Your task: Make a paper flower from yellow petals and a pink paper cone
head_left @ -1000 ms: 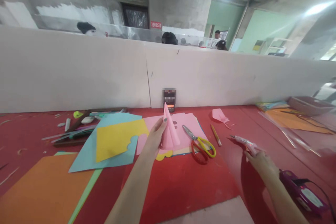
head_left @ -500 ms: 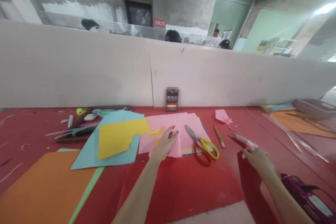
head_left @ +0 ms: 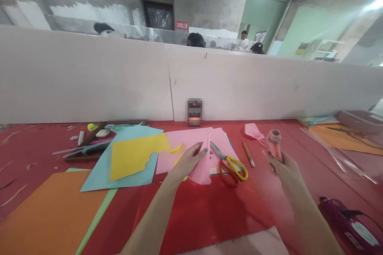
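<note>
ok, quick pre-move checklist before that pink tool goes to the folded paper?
1. Left hand pinning the folded pink paper to the table: ok.
2. Right hand gripping the pink tool, lifted off the red table: ok.
3. Tool tip aimed at the paper: not ok, it points up.
4. What the tool is, and whether capped: cannot tell, blurred.
5. Path between the hands: not ok, scissors and pencil lie there.
6. Left fingers clear of the paper's right edge: not ok, fingertips sit near it.
</note>
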Available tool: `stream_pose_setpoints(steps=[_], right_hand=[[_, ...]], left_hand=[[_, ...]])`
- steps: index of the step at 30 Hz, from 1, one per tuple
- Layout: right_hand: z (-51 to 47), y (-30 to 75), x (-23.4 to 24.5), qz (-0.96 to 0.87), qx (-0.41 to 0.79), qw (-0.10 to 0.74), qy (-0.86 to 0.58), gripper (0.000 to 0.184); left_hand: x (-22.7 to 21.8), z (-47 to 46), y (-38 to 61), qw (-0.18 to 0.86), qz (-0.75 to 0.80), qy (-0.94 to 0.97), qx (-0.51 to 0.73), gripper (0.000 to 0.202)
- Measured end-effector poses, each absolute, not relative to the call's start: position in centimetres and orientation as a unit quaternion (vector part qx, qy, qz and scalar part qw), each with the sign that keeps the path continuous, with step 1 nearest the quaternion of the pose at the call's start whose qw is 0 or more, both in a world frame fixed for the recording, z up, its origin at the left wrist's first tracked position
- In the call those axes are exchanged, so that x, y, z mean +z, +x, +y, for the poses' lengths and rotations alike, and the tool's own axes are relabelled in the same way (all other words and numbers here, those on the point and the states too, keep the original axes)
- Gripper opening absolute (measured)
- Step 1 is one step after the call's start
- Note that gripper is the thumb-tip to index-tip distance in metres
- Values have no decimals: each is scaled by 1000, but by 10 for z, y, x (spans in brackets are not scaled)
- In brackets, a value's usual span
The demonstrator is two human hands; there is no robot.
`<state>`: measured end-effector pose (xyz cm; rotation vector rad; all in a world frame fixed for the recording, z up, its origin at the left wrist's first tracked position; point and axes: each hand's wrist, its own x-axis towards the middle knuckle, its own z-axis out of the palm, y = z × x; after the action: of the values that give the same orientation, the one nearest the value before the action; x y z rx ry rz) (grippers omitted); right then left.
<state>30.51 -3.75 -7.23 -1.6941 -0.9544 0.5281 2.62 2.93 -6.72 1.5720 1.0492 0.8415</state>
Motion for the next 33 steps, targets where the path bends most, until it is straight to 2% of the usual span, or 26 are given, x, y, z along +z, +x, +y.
stream_pose_setpoints(steps=[5, 10, 15, 19, 33], right_hand=[[-12, 234, -17, -411, 345, 609, -584, 32], [11, 196, -24, -365, 421, 637, -533, 35], [19, 182, -40, -358, 497, 607, -507, 36], [25, 179, -47, -351, 565, 574, -477, 34], [25, 190, -51, -372, 656, 543, -371, 32]], left_hand=[[-45, 17, 28, 518, 423, 665, 332, 40], [-44, 15, 27, 570, 391, 629, 355, 38], [-44, 15, 27, 613, 398, 586, 351, 44], [-42, 15, 30, 601, 398, 598, 351, 42], [-41, 7, 40, 603, 401, 591, 355, 42]])
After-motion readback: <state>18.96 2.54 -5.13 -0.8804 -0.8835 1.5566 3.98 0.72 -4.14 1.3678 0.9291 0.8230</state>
